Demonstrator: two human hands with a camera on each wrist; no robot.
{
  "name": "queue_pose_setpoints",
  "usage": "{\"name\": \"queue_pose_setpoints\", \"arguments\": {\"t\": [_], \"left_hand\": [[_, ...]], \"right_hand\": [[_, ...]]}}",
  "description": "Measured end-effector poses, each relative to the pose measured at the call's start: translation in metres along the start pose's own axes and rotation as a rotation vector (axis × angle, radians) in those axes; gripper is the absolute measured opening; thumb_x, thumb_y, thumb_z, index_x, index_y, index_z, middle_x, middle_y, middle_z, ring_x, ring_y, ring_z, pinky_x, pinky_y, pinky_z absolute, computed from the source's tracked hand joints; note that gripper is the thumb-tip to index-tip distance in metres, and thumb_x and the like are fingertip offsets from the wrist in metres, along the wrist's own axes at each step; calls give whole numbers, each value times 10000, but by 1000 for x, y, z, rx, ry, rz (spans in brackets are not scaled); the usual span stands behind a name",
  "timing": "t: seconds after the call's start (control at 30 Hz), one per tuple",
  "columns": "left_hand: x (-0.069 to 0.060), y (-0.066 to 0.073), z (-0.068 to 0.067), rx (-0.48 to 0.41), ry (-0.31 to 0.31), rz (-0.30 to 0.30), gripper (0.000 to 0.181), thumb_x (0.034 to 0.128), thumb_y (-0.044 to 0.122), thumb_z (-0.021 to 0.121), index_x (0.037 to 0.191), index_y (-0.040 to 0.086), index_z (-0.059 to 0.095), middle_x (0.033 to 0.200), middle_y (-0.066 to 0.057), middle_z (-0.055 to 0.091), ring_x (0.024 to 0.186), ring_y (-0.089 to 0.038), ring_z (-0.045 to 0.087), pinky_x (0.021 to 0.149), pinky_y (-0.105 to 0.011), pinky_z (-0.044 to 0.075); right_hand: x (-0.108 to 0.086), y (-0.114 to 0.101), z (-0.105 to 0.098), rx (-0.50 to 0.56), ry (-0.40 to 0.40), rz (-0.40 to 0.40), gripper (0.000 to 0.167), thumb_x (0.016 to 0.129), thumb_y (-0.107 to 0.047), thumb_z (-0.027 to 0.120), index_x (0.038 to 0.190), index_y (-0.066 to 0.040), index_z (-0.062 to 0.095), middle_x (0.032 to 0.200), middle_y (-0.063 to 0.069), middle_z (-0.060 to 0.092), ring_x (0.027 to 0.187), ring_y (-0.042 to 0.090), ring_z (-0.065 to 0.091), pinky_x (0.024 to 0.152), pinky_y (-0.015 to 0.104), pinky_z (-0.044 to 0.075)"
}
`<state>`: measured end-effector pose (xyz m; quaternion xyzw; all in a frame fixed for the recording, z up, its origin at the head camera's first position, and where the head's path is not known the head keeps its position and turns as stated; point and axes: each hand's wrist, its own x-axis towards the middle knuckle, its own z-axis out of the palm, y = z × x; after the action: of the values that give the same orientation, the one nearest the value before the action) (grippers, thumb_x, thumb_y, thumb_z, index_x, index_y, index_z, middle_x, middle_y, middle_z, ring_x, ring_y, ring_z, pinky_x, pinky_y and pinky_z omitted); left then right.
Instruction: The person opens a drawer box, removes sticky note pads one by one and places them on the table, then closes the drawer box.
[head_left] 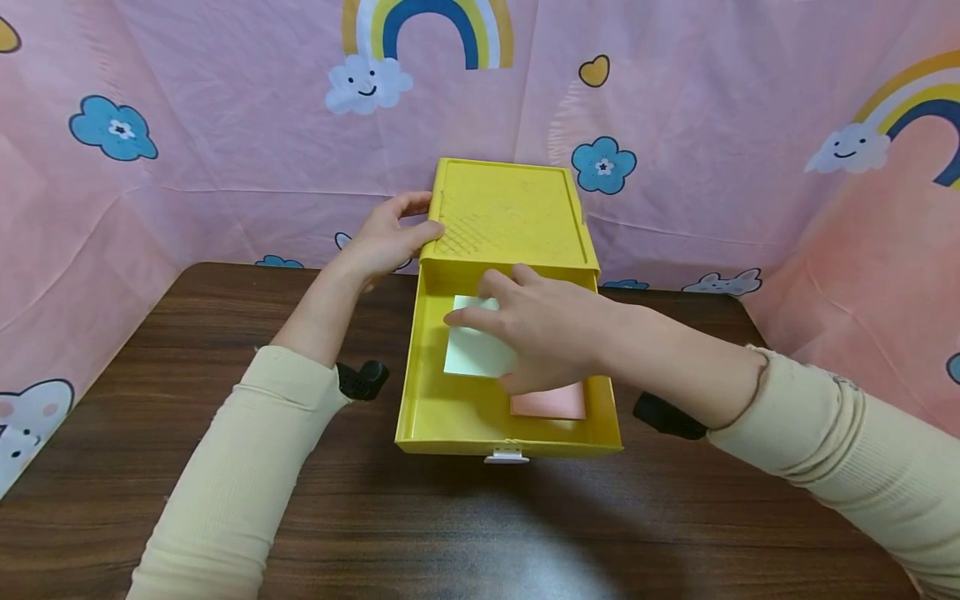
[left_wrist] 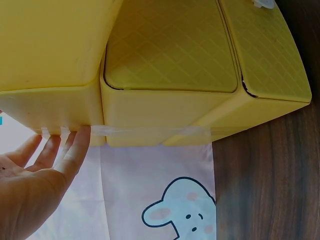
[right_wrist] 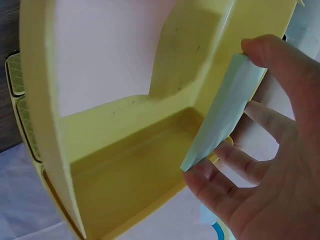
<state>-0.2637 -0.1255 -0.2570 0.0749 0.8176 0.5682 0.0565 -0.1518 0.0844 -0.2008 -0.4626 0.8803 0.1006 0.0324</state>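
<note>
A yellow drawer cabinet (head_left: pixel 517 212) stands at the back of the table with its top drawer (head_left: pixel 450 425) pulled out. My left hand (head_left: pixel 382 242) rests on the cabinet's left side near the top; in the left wrist view its straight fingers (left_wrist: pixel 75 152) touch the side wall. Over the drawer, my right hand (head_left: pixel 555 325) holds a mint-green pad of paper notes (head_left: pixel 476 354) by its edges. The right wrist view has the pad (right_wrist: pixel 222 115) tilted between thumb and fingers. A pink note pad (head_left: pixel 551 402) lies at the drawer's front right, partly covered by the right hand.
Below the pulled-out drawer are further closed drawers (left_wrist: pixel 170 50). A white handle (head_left: pixel 506 457) juts from the drawer's front. Dark wood table (head_left: pixel 337 500) surrounds the cabinet, and a pink patterned cloth (head_left: pixel 262 167) hangs behind it.
</note>
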Motion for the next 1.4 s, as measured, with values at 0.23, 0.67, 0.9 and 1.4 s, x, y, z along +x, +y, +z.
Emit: {"name": "queue_pose_setpoints", "arguments": {"t": [0.23, 0.67, 0.9, 1.4], "left_hand": [[0, 0, 0, -1, -6, 4, 587, 912, 233, 551, 1439, 145, 307, 1436, -46, 347, 1194, -196, 464, 924, -357, 471], [1, -1, 0, 8, -3, -6, 603, 913, 244, 551, 1448, 154, 290, 1453, -44, 326, 1198, -197, 466, 920, -358, 474], [1, -1, 0, 9, -9, 2, 607, 913, 227, 548, 1452, 145, 281, 1451, -63, 321, 1190, -212, 482, 906, -359, 479], [2, -1, -1, 9, -14, -7, 602, 913, 231, 552, 1449, 160, 288, 1448, -54, 320, 1172, -207, 498, 900, -352, 485]], "right_hand": [[-10, 8, -1, 5, 52, -4, 679, 720, -389, 710, 1337, -269, 454, 1219, 98, 445, 999, 302, 460, 697, 320, 483], [-27, 26, 3, 72, 83, 23, 724, 692, -345, 765, 1339, -266, 451, 1241, 73, 439, 1006, 276, 448, 707, 349, 501], [-38, 36, 2, 86, 78, 59, 700, 698, -336, 762, 1326, -288, 456, 1231, 48, 437, 1024, 270, 438, 741, 344, 484], [-59, 59, 6, 153, 174, 77, 696, 662, -225, 798, 1287, -252, 494, 1190, 67, 468, 1050, 292, 429, 773, 418, 503]]}}
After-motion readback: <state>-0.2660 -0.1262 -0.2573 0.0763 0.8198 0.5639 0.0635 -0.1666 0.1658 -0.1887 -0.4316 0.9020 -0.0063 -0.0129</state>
